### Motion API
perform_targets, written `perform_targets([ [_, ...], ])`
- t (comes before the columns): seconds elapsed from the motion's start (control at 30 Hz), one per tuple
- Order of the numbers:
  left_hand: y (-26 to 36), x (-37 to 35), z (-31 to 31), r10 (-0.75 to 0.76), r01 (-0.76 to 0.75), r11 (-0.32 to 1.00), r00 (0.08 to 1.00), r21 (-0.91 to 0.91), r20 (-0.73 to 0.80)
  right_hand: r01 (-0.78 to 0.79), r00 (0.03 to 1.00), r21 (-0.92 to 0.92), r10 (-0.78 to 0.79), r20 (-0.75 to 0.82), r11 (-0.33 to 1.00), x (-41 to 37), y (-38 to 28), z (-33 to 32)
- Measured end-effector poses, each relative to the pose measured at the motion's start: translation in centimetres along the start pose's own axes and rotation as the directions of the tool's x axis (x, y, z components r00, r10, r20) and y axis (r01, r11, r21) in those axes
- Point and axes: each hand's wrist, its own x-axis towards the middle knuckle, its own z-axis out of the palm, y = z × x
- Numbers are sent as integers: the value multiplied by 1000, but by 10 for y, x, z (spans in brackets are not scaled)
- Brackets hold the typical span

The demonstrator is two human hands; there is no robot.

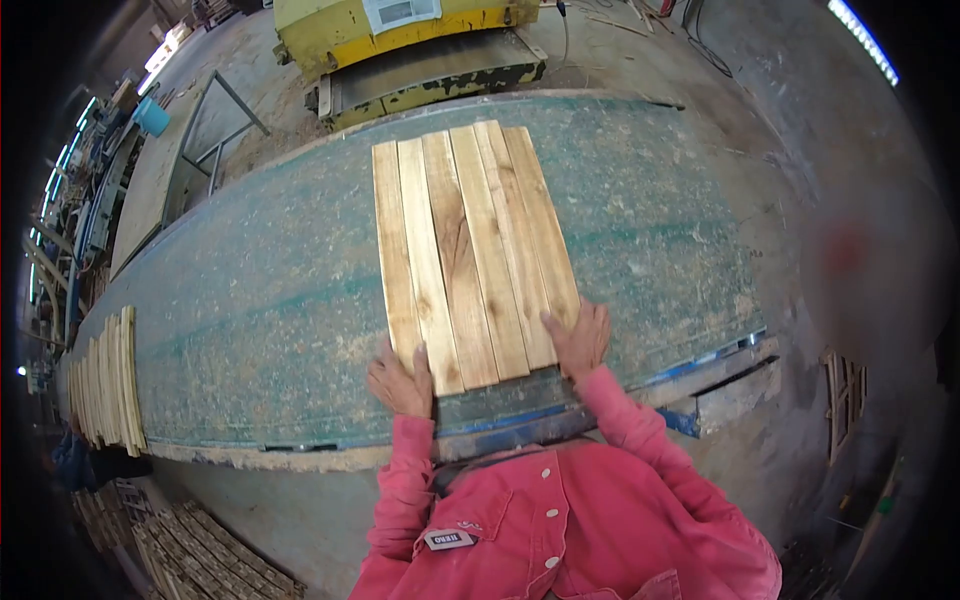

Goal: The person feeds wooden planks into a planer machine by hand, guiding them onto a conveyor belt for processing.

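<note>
Several narrow wooden boards (465,250) lie side by side on the green worktable, their ends uneven. My left hand (400,378) grips the near left corner of the row, thumb over the top and fingers curled at the outer edge. At the near right edge, my right hand (582,342) holds the outermost board the same way, its thumb on the wood. The fingers under or behind the edges are partly hidden.
A scuffed green worktable (270,290) spans the view, with a stack of wooden strips (110,385) at its left end. Beyond it stands a yellow machine (420,60). More wood (205,555) lies below at the left, and a metal frame (215,130) stands at the back left.
</note>
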Motion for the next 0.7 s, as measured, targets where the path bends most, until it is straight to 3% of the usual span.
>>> perform_targets([
  [0.13,32,0,14,-6,21,991,993,132,-117,21,999,33,-23,38,999,4,-11,-11],
  [0.33,45,54,31,-54,62,993,996,105,-72,49,997,134,-57,55,990,59,-40,6],
  [0.47,57,181,86,16,2,994,987,113,-157,85,992,136,-96,77,987,173,-72,76],
  [0.53,71,278,127,19,-4,992,993,128,-118,130,990,-31,-128,58,991,266,-93,135],
  [0.57,60,341,172,71,-27,978,976,208,-208,181,981,-93,-173,84,979,326,-96,176],
  [0.63,90,455,195,43,-28,982,996,189,-77,190,974,15,-191,123,982,432,-146,208],
  [0.67,81,496,226,96,-51,981,967,188,-235,210,968,-26,-205,142,977,463,-161,223],
  [0.7,92,519,223,-1,42,964,988,261,-156,237,962,-71,-223,157,969,487,-171,235],
])
